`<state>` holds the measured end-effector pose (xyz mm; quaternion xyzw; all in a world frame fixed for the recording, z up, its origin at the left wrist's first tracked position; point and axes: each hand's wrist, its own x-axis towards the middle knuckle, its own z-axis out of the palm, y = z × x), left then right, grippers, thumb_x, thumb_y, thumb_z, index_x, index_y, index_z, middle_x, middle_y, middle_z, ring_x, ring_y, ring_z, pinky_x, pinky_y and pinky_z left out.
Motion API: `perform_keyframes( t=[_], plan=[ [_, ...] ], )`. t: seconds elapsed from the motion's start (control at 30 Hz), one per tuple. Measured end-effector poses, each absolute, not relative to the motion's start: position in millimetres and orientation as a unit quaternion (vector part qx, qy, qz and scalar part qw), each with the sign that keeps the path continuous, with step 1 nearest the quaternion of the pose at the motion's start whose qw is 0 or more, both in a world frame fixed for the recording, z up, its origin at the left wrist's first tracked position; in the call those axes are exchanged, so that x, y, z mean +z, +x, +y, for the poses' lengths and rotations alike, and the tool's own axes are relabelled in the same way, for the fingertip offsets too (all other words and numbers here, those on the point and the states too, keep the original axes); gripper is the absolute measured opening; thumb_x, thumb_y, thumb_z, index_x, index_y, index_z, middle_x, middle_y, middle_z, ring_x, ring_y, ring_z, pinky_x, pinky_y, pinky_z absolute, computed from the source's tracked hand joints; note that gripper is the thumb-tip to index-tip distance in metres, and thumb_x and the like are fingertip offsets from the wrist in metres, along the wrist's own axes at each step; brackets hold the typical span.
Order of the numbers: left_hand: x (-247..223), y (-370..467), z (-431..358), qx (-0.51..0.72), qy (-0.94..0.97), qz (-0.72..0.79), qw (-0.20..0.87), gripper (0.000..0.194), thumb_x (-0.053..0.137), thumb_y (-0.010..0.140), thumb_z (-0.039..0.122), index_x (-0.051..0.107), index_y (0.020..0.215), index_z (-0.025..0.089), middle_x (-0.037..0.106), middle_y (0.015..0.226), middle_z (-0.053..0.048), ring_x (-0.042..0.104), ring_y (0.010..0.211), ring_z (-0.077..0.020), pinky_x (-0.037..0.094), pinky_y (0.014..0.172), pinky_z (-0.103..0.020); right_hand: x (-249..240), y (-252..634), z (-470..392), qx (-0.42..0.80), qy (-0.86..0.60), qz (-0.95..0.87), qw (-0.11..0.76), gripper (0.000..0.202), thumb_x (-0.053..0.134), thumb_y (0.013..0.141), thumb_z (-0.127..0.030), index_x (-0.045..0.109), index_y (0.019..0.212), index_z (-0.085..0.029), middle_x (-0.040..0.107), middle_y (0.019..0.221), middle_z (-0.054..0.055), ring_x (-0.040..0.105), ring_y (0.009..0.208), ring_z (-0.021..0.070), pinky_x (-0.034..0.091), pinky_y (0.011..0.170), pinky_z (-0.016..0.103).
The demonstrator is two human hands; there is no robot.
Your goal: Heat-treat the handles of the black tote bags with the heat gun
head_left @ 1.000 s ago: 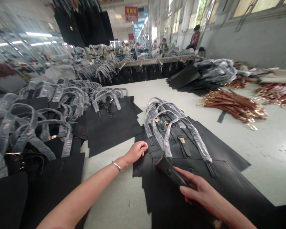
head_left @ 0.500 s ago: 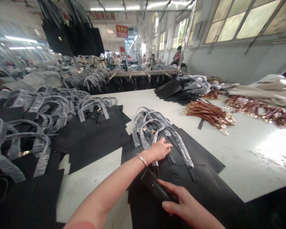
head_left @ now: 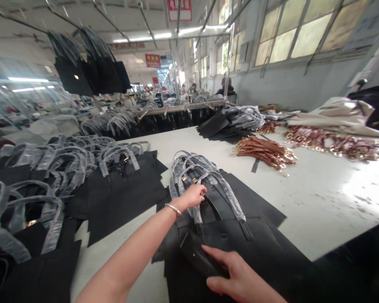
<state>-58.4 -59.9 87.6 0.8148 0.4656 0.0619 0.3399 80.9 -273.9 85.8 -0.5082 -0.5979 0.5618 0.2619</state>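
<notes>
My left hand [head_left: 194, 196], with a silver bangle at the wrist, is closed at the upper part of a narrow black strap [head_left: 213, 207], which arches up from a black bag panel [head_left: 265, 235]. Its fingertips are partly hidden. Clear plastic wraps the looped handles [head_left: 229, 191] around that hand, and small gold-coloured fittings [head_left: 194, 180] show among them. Lower down, my right hand [head_left: 236, 273] grips a dark, glossy black piece [head_left: 197, 254] with a thin pale edge and a small shiny dot; its exact kind I cannot make out. It is held over the stacked panels.
More black panels [head_left: 123, 202] with wrapped handles lie to the left. Brown straps with gold clasps [head_left: 265, 153] form a bundle on the pale table [head_left: 303, 202]. Another black stack [head_left: 221, 124] is at the back. Finished-looking black bags [head_left: 91, 75] hang overhead, and people work far off.
My left hand has closed on the black strap, which lay flat before and now bows upward. My right hand keeps its hold on the black piece. The camera view has shifted upward and right.
</notes>
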Motion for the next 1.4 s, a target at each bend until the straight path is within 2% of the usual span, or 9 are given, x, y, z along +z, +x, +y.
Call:
perform_keyframes(
  t=[0.1,0.27,0.4,0.53,0.8,1.0,1.1,1.23,1.4],
  plan=[
    [100.2,-78.6,-66.1,0.009,0.802,0.46,0.382,0.016,0.051,0.07,0.005,0.062,0.076,0.015,0.057,0.057,0.003,0.058,0.048,-0.0121,0.047,0.05,-0.021,97.3,91.6,-279.2,0.599,-0.491,-0.566,0.284,0.062,0.065,0.072,-0.017,0.056,0.133,-0.023,0.07,0.084,-0.001,0.06,0.064,0.0161,0.049,0.061,0.025],
    [103.6,-105.2,-99.6,-0.026,0.756,0.453,0.471,0.012,0.048,0.072,0.009,0.059,0.069,0.014,0.055,0.048,0.002,0.059,0.046,-0.0137,0.049,0.047,-0.022,92.1,116.4,-280.7,0.629,-0.492,-0.49,0.349,0.067,0.066,0.08,-0.036,0.044,0.141,-0.018,0.063,0.074,-0.001,0.056,0.056,0.013,0.047,0.051,0.024],
    [82.5,-110.1,-141.7,0.08,0.638,0.465,0.608,0.012,0.052,0.074,0.014,0.061,0.083,0.012,0.06,0.056,0.0,0.061,0.051,-0.013,0.05,0.051,-0.022,80.2,128.8,-281.3,0.646,-0.507,-0.446,0.357,0.078,0.067,0.078,-0.048,0.039,0.142,-0.015,0.061,0.072,-0.001,0.057,0.051,0.0131,0.047,0.044,0.024],
    [58.1,-102.6,-181.6,0.211,0.547,0.449,0.675,0.021,0.061,0.077,0.026,0.063,0.09,0.01,0.063,0.069,-0.004,0.061,0.058,-0.0118,0.051,0.057,-0.023,84.0,128.0,-280.7,0.679,-0.504,-0.417,0.333,0.074,0.069,0.077,-0.047,0.042,0.14,-0.017,0.067,0.087,0.004,0.06,0.05,0.0114,0.047,0.043,0.022],
    [28.7,-88.2,-216.6,0.322,0.408,0.456,0.722,0.039,0.064,0.079,0.042,0.059,0.1,0.009,0.066,0.07,-0.007,0.059,0.054,-0.011,0.044,0.054,-0.021,96.2,128.6,-277.6,0.676,-0.522,-0.394,0.339,0.07,0.069,0.078,-0.045,0.042,0.137,-0.019,0.069,0.086,0.004,0.061,0.05,0.0113,0.048,0.042,0.02],
    [24.5,-79.1,-224.6,0.352,0.411,0.434,0.721,0.044,0.064,0.077,0.048,0.059,0.095,0.008,0.066,0.067,-0.008,0.053,0.048,-0.009,0.036,0.048,-0.018,100.9,129.8,-281.8,0.661,-0.528,-0.407,0.344,0.064,0.067,0.081,-0.043,0.044,0.134,-0.018,0.068,0.086,0.003,0.06,0.05,0.0108,0.047,0.042,0.02],
    [28.9,-76.6,-227.8,0.354,0.369,0.451,0.731,0.045,0.065,0.077,0.047,0.058,0.1,0.01,0.067,0.069,-0.007,0.051,0.046,-0.0077,0.034,0.047,-0.017,106.3,133.8,-284.9,0.662,-0.53,-0.403,0.345,0.063,0.067,0.081,-0.043,0.044,0.134,-0.018,0.069,0.09,0.005,0.061,0.051,0.0103,0.048,0.043,0.019],
    [33.7,-75.3,-229.8,0.363,0.362,0.431,0.743,0.038,0.067,0.076,0.043,0.061,0.092,0.008,0.064,0.067,-0.006,0.051,0.048,-0.0067,0.033,0.047,-0.016,106.0,138.1,-291.0,0.704,-0.514,-0.388,0.3,0.061,0.065,0.083,-0.043,0.044,0.135,-0.019,0.07,0.092,0.006,0.062,0.052,0.0109,0.048,0.044,0.02],
    [31.3,-74.6,-231.8,0.375,0.34,0.434,0.745,0.034,0.063,0.08,0.038,0.06,0.096,0.008,0.065,0.07,-0.007,0.05,0.047,-0.0062,0.033,0.047,-0.016,105.9,140.5,-290.0,0.672,-0.525,-0.387,0.351,0.059,0.068,0.081,-0.042,0.048,0.131,-0.02,0.069,0.087,0.003,0.06,0.05,0.01,0.048,0.042,0.019]
  ],
)
